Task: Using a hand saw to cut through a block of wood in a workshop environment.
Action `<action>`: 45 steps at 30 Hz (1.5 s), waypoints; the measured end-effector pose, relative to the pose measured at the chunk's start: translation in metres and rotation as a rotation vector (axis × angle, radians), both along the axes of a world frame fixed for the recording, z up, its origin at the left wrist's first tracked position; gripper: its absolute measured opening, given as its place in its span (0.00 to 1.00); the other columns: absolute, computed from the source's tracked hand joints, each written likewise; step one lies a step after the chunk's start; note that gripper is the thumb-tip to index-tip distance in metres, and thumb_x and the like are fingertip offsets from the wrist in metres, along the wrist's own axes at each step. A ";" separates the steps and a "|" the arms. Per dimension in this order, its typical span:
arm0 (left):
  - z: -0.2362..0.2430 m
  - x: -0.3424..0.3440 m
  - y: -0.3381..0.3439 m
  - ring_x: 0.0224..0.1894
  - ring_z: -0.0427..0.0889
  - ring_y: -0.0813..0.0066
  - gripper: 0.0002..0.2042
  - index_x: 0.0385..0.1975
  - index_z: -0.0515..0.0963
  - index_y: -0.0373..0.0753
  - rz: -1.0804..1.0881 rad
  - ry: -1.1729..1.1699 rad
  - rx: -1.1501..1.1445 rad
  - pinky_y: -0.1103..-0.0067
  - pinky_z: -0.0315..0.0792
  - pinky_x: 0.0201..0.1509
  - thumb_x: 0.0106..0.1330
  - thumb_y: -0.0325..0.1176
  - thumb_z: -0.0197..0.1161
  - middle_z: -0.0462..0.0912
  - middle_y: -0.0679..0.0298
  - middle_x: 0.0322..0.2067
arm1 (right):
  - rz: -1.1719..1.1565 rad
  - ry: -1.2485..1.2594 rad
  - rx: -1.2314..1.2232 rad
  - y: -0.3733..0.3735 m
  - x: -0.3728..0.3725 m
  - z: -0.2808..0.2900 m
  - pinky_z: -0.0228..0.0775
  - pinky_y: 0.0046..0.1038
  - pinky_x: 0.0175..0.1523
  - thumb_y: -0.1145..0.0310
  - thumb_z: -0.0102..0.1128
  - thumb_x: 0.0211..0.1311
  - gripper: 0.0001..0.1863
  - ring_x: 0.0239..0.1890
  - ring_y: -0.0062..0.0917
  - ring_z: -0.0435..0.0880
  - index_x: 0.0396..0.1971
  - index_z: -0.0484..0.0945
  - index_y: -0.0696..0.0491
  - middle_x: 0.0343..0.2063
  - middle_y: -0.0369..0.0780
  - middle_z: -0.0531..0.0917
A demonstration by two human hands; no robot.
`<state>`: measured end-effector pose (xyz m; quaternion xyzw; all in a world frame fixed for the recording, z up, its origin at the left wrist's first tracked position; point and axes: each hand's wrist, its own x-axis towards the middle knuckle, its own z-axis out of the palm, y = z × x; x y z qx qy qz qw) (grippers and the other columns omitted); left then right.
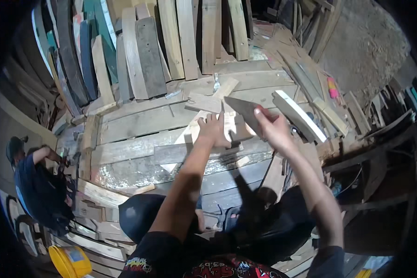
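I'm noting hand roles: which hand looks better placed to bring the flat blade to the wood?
Probably the right hand: it holds the flat blade, while the left hand is spread over the pale wood.

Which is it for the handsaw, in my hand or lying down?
In your hand: the right hand grips the handsaw, which points forward and left. Cannot tell whether its edge touches the pale wood.

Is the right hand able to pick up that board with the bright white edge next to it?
Probably not as things stand: the white-edged board lies close by and nothing seems to block the way, but the right hand is already full, gripping what looks like a saw.
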<state>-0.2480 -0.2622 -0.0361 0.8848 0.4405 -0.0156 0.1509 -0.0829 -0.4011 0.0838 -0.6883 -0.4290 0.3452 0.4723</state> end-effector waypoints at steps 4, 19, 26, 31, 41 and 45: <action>-0.023 0.005 -0.017 0.76 0.61 0.49 0.71 0.81 0.51 0.34 0.004 0.035 0.054 0.43 0.51 0.76 0.35 0.59 0.84 0.66 0.44 0.70 | -0.132 -0.091 -0.013 -0.018 -0.011 -0.032 0.76 0.25 0.49 0.51 0.61 0.79 0.27 0.41 0.19 0.85 0.56 0.86 0.63 0.40 0.40 0.91; -0.028 -0.001 -0.034 0.77 0.58 0.45 0.72 0.81 0.50 0.35 -0.019 0.002 0.129 0.40 0.45 0.78 0.32 0.59 0.83 0.63 0.41 0.72 | -0.144 0.104 -0.035 -0.076 0.000 -0.063 0.66 0.22 0.34 0.52 0.62 0.77 0.25 0.26 0.12 0.73 0.62 0.85 0.53 0.25 0.27 0.80; -0.023 0.005 -0.038 0.78 0.58 0.40 0.74 0.81 0.49 0.36 -0.059 0.095 0.120 0.36 0.49 0.77 0.30 0.56 0.88 0.62 0.36 0.73 | -0.165 0.060 0.144 -0.091 -0.011 -0.094 0.64 0.28 0.32 0.58 0.65 0.76 0.20 0.24 0.16 0.71 0.30 0.81 0.60 0.21 0.32 0.77; 0.040 -0.005 -0.011 0.76 0.65 0.44 0.77 0.81 0.53 0.35 -0.110 0.221 0.129 0.36 0.53 0.76 0.25 0.63 0.88 0.67 0.42 0.73 | -0.134 0.159 0.140 -0.093 -0.033 -0.051 0.62 0.25 0.35 0.56 0.64 0.76 0.20 0.29 0.14 0.70 0.36 0.84 0.61 0.24 0.32 0.78; 0.163 -0.035 0.022 0.74 0.65 0.43 0.70 0.79 0.57 0.35 -0.123 0.305 0.188 0.36 0.52 0.74 0.32 0.67 0.81 0.71 0.39 0.68 | -0.100 0.473 0.487 -0.059 -0.042 0.018 0.48 0.20 0.23 0.62 0.62 0.78 0.16 0.17 0.07 0.62 0.29 0.80 0.53 0.15 0.24 0.68; 0.080 -0.047 0.029 0.75 0.63 0.41 0.75 0.82 0.50 0.32 -0.114 0.150 0.183 0.36 0.51 0.74 0.30 0.62 0.84 0.67 0.37 0.70 | -0.127 0.293 0.372 -0.062 -0.044 -0.060 0.60 0.24 0.30 0.63 0.65 0.75 0.16 0.24 0.12 0.69 0.28 0.80 0.57 0.19 0.28 0.73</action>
